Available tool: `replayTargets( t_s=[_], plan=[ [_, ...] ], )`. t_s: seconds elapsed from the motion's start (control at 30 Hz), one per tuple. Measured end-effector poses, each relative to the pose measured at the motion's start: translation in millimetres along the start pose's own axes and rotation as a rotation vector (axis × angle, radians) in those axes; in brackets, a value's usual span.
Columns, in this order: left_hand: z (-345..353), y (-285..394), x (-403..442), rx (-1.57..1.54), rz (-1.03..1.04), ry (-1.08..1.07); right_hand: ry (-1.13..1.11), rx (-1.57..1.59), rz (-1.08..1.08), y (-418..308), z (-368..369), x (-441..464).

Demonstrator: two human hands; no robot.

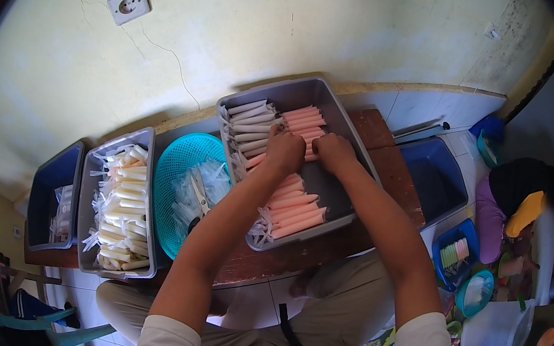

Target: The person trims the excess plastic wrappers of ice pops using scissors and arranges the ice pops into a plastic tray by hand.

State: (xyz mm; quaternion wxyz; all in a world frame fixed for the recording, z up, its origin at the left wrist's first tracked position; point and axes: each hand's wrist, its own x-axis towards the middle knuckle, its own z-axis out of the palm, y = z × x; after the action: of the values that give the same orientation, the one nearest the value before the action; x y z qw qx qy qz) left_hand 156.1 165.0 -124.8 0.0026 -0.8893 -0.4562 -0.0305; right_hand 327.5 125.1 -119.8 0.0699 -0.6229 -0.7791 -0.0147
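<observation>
A grey tray [247,236] holds rows of filled plastic tubes, like ice pops. Pink tubes [297,222] lie at the front and upper right; whitish-grey tubes [250,121] fill the upper left. Both hands are over the middle of this tray. My left hand [285,149] has its fingers curled at one end of a pink tube. Opposite it, my right hand [334,153] is closed, thumb and fingers pinched at the other end of the pink tubes. The fingers hide most of what they grip.
Left of the tray, a turquoise basket [164,187] contains clear plastic bags and scissors [200,193]. Beyond it stand a grey tub of cream-coloured tubes [124,207] and a dark blue tub [73,163]. A person [492,204] sits at right near a blue bin [435,177].
</observation>
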Motion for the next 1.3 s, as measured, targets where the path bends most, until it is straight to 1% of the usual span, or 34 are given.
replayTargets(
  t_s=[0.3,0.43,0.5,0.57,0.63,0.73,0.77,0.83,0.9,0.97,1.13,1.3],
  plan=[
    [2.3,-1.6,-1.9,-0.024,0.014,0.028,0.010,0.014,-0.031,3.5,8.9,4.2],
    [-8.3,-2.7,-6.5,-0.130,0.028,0.094,0.049,0.039,-0.078,8.0,5.6,4.0],
    [-9.6,-4.2,-6.7,-0.188,0.034,0.113,0.109,0.079,-0.126,12.6,-0.6,5.7],
    [-7.9,-9.3,-5.4,-0.301,0.032,0.278,0.097,0.111,-0.127,13.3,-5.6,9.2],
    [-10.0,-13.2,-3.5,-0.295,0.022,0.303,0.086,0.134,-0.125,11.5,-13.6,14.2],
    [-10.7,-15.2,-4.3,-0.316,0.008,0.340,0.142,0.154,-0.110,9.0,-12.5,19.8],
    [-11.9,-16.2,-4.2,-0.335,0.003,0.356,0.179,0.116,-0.123,8.5,-11.2,23.4],
    [-10.2,-16.7,-1.5,-0.320,-0.008,0.349,0.218,0.082,-0.138,7.7,-13.5,30.1],
    [-6.2,-18.0,-1.2,-0.303,-0.026,0.335,0.178,0.017,-0.111,7.4,-13.7,35.3],
    [-1.1,-18.6,0.1,-0.286,0.008,0.396,0.186,0.032,-0.106,7.4,-11.5,39.7],
    [1.4,-15.5,-1.1,-0.228,0.011,0.320,0.198,0.015,-0.053,8.6,-2.6,43.5],
    [1.9,-16.6,-1.2,-0.211,0.017,0.269,0.223,-0.013,-0.066,12.3,14.7,51.1]
  ],
)
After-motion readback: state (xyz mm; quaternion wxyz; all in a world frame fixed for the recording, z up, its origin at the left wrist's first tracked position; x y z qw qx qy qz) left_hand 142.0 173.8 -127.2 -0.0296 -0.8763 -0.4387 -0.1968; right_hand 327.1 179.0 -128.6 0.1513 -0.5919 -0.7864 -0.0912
